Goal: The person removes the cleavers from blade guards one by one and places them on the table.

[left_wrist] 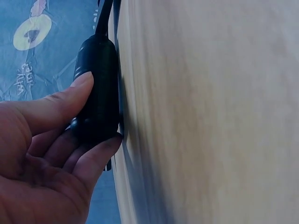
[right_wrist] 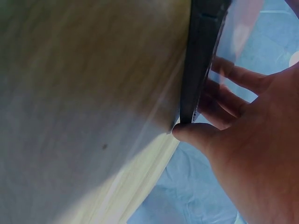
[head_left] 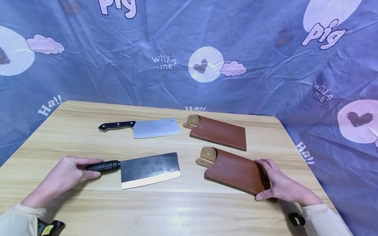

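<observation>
In the head view, my left hand (head_left: 69, 170) holds the ribbed black handle (head_left: 104, 166) of a dark-bladed cleaver (head_left: 149, 168). Its blade lies toward the right with the bright cutting edge facing me. The left wrist view has the thumb on one side of the handle (left_wrist: 98, 93) and the fingers around its end. At the right, my right hand (head_left: 279, 182) grips the closed end of a brown leather knife sheath (head_left: 236, 170), thumb on the near edge and fingers over the far edge. The sheath's tan strap and flap point left, toward the cleaver.
Behind them lie a second cleaver (head_left: 156, 127) with a riveted black handle and a second brown sheath (head_left: 220, 131). All rest on a light wooden table (head_left: 189, 209). A blue printed cloth (head_left: 141, 88) hangs beyond the table's far edge.
</observation>
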Available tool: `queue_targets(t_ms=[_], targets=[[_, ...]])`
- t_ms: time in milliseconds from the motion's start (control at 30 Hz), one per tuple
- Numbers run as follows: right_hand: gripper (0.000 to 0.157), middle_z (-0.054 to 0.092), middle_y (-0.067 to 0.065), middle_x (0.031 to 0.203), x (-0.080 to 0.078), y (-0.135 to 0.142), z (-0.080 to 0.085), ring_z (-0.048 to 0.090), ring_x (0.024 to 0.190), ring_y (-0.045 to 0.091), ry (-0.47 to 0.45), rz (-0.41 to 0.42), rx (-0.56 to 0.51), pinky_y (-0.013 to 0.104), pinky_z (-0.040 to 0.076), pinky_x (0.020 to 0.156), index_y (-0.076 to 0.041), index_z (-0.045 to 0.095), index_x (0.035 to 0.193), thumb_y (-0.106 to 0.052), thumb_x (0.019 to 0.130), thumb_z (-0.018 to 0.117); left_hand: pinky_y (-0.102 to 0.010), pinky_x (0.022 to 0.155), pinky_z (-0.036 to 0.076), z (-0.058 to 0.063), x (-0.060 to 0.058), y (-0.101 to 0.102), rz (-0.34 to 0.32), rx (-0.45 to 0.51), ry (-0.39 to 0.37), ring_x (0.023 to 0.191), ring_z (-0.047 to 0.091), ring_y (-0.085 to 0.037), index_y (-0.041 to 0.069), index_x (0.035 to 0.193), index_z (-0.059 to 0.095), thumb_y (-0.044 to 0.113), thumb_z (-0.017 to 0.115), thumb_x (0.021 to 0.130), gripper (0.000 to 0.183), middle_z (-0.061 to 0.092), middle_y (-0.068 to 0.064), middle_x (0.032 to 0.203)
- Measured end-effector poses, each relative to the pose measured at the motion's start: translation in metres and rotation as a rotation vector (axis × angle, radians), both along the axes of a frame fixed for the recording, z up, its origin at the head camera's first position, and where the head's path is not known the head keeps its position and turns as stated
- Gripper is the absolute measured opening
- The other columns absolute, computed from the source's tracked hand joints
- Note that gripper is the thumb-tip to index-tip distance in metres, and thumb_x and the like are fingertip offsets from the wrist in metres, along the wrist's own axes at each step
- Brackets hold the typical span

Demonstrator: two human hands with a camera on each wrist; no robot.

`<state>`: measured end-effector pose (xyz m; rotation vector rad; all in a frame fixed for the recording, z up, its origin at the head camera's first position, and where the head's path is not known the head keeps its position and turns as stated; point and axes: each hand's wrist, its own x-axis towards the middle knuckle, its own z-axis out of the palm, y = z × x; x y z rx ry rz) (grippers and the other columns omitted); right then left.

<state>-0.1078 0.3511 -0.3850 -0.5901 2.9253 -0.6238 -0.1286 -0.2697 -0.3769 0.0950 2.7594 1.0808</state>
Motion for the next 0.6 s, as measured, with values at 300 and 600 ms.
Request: queue_targets(t_ms=[300, 600], targets=[[0.113, 0.029, 0.012, 0.127, 0.002, 0.000, -0.002, 0.026, 0.115, 0.027, 0.007, -0.003, -0.007, 0.012, 0.017, 0.087, -0.004, 0.030, 0.133, -0.057, 0.046, 0.079, -0.055, 0.082, 0.034, -0.002, -0.002, 0.000, -0.050, -0.016, 0.043, 0.107, 0.048, -0.039, 0.013, 0.112, 0.064, 0.043, 0.073, 0.067, 0.055, 0.058, -0.019, 0.111], [0.114, 0.019, 0.019, 0.137, 0.004, 0.001, 0.002, 0.018, 0.121, 0.034, 0.005, 0.011, -0.048, 0.012, 0.011, 0.095, 0.001, 0.022, 0.138, -0.050, 0.053, 0.080, -0.059, 0.085, 0.030, 0.011, -0.004, 0.000, -0.081, -0.040, 0.073, 0.113, 0.041, -0.042, 0.008, 0.127, 0.050, 0.048, 0.058, 0.082, 0.061, 0.051, -0.019, 0.122]])
